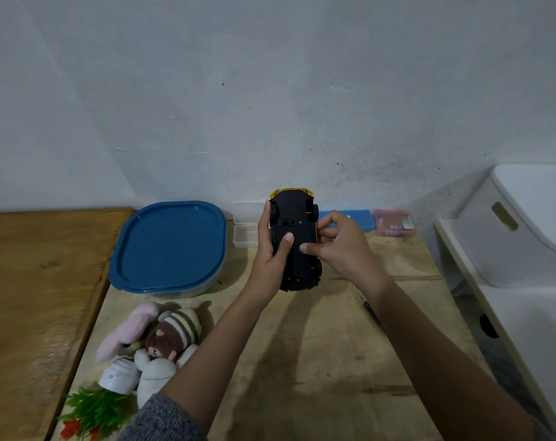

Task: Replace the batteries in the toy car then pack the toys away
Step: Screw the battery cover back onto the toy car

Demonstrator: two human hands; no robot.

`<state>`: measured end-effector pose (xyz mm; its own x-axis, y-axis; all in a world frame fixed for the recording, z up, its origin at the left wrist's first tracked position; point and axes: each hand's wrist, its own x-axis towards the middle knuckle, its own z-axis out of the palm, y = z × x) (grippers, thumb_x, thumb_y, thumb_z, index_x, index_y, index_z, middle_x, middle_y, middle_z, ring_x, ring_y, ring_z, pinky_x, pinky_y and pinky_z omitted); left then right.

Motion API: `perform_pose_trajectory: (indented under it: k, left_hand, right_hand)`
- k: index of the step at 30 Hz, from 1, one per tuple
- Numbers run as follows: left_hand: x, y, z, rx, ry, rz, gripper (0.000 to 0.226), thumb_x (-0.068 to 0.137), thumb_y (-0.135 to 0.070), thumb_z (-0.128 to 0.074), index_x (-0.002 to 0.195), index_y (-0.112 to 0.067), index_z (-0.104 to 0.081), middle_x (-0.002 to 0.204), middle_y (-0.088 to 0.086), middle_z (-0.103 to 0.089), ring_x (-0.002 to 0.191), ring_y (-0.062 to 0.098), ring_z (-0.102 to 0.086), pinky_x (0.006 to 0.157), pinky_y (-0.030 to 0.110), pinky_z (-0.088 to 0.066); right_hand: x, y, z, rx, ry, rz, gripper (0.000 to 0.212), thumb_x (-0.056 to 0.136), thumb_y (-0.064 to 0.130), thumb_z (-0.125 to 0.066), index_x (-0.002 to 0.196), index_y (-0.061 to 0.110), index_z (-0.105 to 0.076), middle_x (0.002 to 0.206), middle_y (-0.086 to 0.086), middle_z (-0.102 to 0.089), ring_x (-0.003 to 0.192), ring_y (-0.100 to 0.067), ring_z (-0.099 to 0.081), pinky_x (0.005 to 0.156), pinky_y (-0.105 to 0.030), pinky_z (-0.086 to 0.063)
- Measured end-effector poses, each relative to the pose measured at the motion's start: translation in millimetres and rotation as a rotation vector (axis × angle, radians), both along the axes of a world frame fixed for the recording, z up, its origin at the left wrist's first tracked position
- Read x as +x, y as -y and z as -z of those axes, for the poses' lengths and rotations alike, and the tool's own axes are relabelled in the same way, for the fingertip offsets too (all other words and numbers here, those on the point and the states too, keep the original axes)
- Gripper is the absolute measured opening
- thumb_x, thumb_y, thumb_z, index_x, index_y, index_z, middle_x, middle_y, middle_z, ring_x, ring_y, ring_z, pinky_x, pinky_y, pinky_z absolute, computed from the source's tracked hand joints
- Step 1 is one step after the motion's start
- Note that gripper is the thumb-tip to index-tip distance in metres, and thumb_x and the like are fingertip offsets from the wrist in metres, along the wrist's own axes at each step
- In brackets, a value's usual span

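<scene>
The toy car (297, 237) is held underside-up above the table (302, 361). It is gripped along one side by the left hand (270, 249), thumb laid on the chassis; its other edge appears pinched by the right hand (340, 246).

One head-worn wide-angle view looks forward and down, close over the pale wooden tabletop (318, 361) toward the grey-white wall (270, 90)

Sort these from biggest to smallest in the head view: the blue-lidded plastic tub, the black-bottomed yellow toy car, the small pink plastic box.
1. Blue-lidded plastic tub
2. Black-bottomed yellow toy car, held up nearer the camera, so less sure
3. Small pink plastic box
</scene>
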<state>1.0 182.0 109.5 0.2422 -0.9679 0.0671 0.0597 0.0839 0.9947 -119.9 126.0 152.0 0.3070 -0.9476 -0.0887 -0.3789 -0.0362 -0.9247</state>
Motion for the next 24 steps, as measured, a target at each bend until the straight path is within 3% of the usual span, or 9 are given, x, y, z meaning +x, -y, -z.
perform_pose_trajectory:
  k: [4, 7, 11, 17, 19, 22, 24]
  left_hand:
    - [1.8, 0.0, 5.3, 0.041, -0.028, -0.003, 0.06, 0.101, -0.013, -0.039, 0.141, -0.045, -0.008, 0.133, -0.014, -0.043, 0.109, 0.003, -0.057, 0.076, 0.019, -0.053]
    - [0.6, -1.7, 8.7, 0.049, 0.0, 0.03, 0.059, 0.1, -0.013, -0.039, 0.14, -0.045, -0.008, 0.141, -0.002, -0.039, 0.113, 0.002, -0.056, 0.082, 0.02, -0.053]
    - [-6.0, -3.5, 17.0, 0.071, 0.06, 0.03, 0.06, 0.1, -0.013, -0.039, 0.143, -0.042, -0.007, 0.147, 0.002, -0.035, 0.126, 0.012, -0.049, 0.098, 0.028, -0.049]
    - [-10.0, -4.7, 37.1, 0.142, 0.053, 0.02, 0.059, 0.1, -0.018, -0.04, 0.144, -0.042, -0.007, 0.151, 0.001, -0.028, 0.131, 0.016, -0.043, 0.099, 0.028, -0.047]
    - [-8.0, -5.0, 45.4, 0.178, 0.045, 0.024, 0.061, 0.101, -0.02, -0.039, 0.146, -0.04, -0.005, 0.152, -0.003, -0.025, 0.127, 0.01, -0.045, 0.092, 0.019, -0.05]
    - [-5.2, -6.5, 56.8, 0.229, 0.029, 0.028, 0.061, 0.101, -0.019, -0.038, 0.148, -0.037, -0.003, 0.151, -0.008, -0.024, 0.122, 0.003, -0.045, 0.081, 0.008, -0.049]
    - [-6.7, -7.3, 62.7, 0.248, 0.024, 0.029, 0.062, 0.101, -0.017, -0.038, 0.148, -0.036, -0.002, 0.145, -0.013, -0.027, 0.114, -0.008, -0.047, 0.077, 0.005, -0.047]
  right_hand:
    - [-2.0, 0.7, 3.3, 0.05, 0.016, -0.007, 0.027, 0.073, 0.006, -0.077, 0.089, 0.006, -0.055, 0.086, -0.002, -0.068, 0.081, -0.016, -0.066, 0.072, -0.024, -0.054]
    - [-6.0, 0.0, 11.2, 0.112, 0.104, 0.097, 0.02, 0.074, 0.012, -0.077, 0.08, 0.01, -0.059, 0.086, -0.01, -0.071, 0.081, -0.021, -0.069, 0.075, -0.033, -0.057]
    - [-7.6, -1.0, 27.0, 0.073, 0.077, 0.176, 0.024, 0.073, 0.009, -0.078, 0.068, 0.015, -0.055, 0.081, -0.015, -0.071, 0.069, -0.019, -0.067, 0.064, -0.029, -0.055]
    - [-24.7, 1.5, 44.7, 0.195, 0.124, 0.085, 0.01, 0.079, 0.01, -0.072, 0.076, 0.017, -0.066, 0.082, -0.005, -0.071, 0.08, -0.018, -0.069, 0.076, -0.031, -0.056]
    - [-42.9, 3.1, 54.2, 0.203, 0.123, 0.109, 0.007, 0.085, 0.01, -0.066, 0.082, 0.016, -0.069, 0.084, -0.003, -0.071, 0.084, -0.018, -0.068, 0.077, -0.027, -0.055]
    - [-81.0, 5.2, 87.0, 0.06, -0.105, 0.283, 0.005, 0.082, 0.007, -0.067, 0.086, 0.008, -0.069, 0.083, -0.004, -0.069, 0.085, -0.019, -0.065, 0.07, -0.01, -0.046]
    - [-106.4, 0.2, 116.0, 0.046, -0.355, 0.33, 0.02, 0.078, 0.008, -0.07, 0.097, 0.003, -0.067, 0.097, -0.012, -0.069, 0.093, -0.024, -0.063, 0.076, -0.015, -0.043]
